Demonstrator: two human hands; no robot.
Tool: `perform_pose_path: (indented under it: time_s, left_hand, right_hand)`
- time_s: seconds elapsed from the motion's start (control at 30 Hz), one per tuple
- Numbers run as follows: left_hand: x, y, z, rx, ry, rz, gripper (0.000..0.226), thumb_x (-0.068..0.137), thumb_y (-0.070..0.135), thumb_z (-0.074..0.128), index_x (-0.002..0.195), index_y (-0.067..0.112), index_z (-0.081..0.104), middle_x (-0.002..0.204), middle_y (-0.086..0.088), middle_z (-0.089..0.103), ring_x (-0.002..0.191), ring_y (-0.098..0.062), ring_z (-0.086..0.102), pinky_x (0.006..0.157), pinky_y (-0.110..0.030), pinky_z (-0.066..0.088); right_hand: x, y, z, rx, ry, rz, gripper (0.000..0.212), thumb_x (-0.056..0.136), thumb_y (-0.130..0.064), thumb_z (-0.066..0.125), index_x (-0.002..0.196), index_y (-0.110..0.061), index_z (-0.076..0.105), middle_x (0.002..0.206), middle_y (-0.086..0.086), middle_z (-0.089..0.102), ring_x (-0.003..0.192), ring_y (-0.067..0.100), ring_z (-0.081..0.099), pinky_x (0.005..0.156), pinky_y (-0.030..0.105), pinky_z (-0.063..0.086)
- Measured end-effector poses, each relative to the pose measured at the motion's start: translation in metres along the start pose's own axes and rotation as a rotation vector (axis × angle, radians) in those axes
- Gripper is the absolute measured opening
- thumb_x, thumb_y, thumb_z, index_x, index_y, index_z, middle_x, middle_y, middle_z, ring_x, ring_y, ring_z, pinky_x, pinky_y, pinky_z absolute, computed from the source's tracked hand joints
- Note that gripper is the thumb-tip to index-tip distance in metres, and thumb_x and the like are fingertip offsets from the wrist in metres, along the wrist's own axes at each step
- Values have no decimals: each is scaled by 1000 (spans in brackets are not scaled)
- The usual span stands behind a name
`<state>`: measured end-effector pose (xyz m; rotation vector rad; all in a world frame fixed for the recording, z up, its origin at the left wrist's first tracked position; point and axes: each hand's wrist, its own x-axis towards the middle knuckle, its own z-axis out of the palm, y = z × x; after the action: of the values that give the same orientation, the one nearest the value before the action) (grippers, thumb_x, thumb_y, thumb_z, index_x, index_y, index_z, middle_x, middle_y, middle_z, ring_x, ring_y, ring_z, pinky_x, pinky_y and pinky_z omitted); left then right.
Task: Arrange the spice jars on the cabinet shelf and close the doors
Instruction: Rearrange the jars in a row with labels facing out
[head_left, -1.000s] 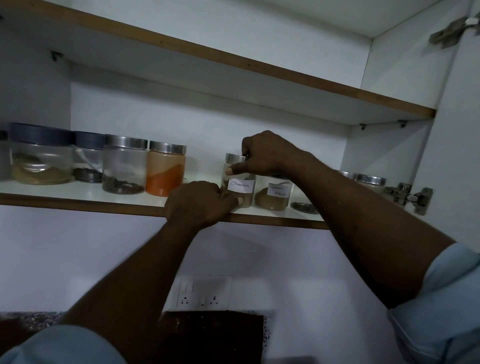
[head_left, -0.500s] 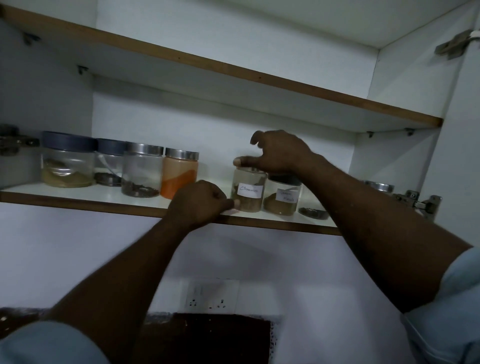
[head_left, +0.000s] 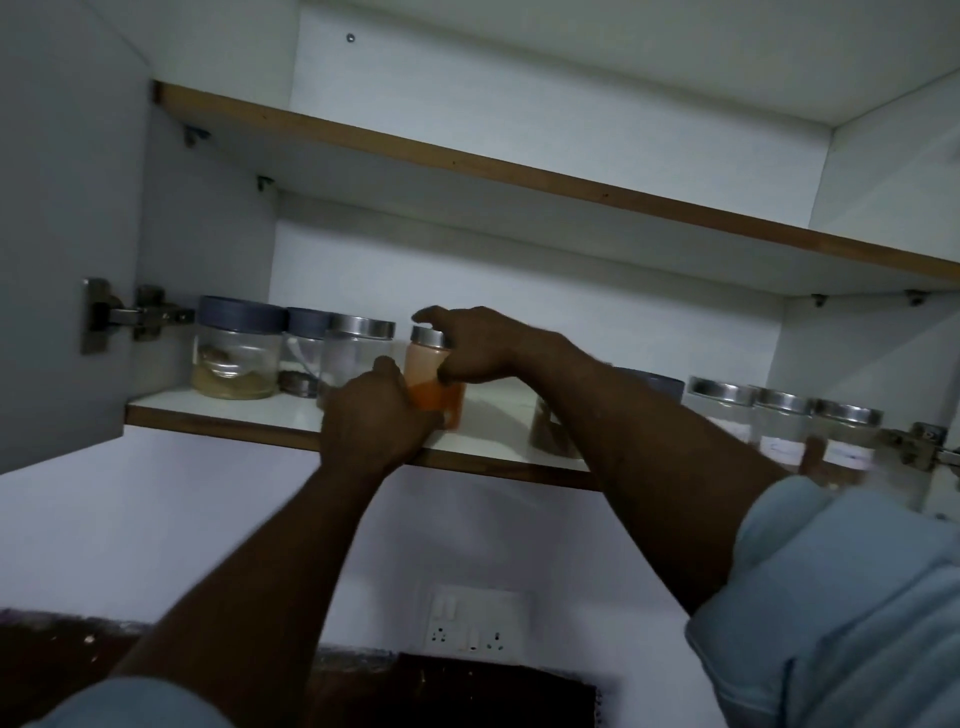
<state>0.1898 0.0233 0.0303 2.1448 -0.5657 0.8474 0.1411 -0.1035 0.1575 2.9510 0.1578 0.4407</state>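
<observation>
The orange jar (head_left: 425, 366) is clasped up top by the right hand (head_left: 475, 345), cupped low by the left hand (head_left: 379, 415) (best kept upright, slid gently).

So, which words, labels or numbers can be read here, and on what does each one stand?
Nothing is readable.
Right label, on the rightmost jar: too blurred to read.
Left label, on the neighbouring jar: too blurred to read.
Orange jar: no label in view.
</observation>
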Motion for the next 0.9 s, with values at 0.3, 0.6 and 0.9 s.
perform_pose_path:
  time_s: [0.3,0.6,0.9]
  left_hand:
    - [-1,10,6,68,-239,17,108,51,103,48,125,24,51,112,-2,69,97,-25,66,76,-37,49]
    - [41,18,2,-231,-704,31,102,46,80,70,128,20,65,129,-3,66,95,-16,60,87,-36,48]
    - [38,10,22,-47,-528,208,94,57,83,74,129,25,59,121,2,68,91,-14,59,83,-34,53]
  right_hand:
    - [-19,2,-14,-398,34,194,89,78,-88,50,134,-20,59,125,8,62,113,27,59,92,45,52]
    - [-40,19,-24,-252,33,216,70,90,-71,56,113,-7,74,116,9,72,106,24,67,88,39,54]
    - [-44,29,-16,-236,87,257,67,87,-75,56,109,-13,67,90,-1,68,80,11,58,69,30,46]
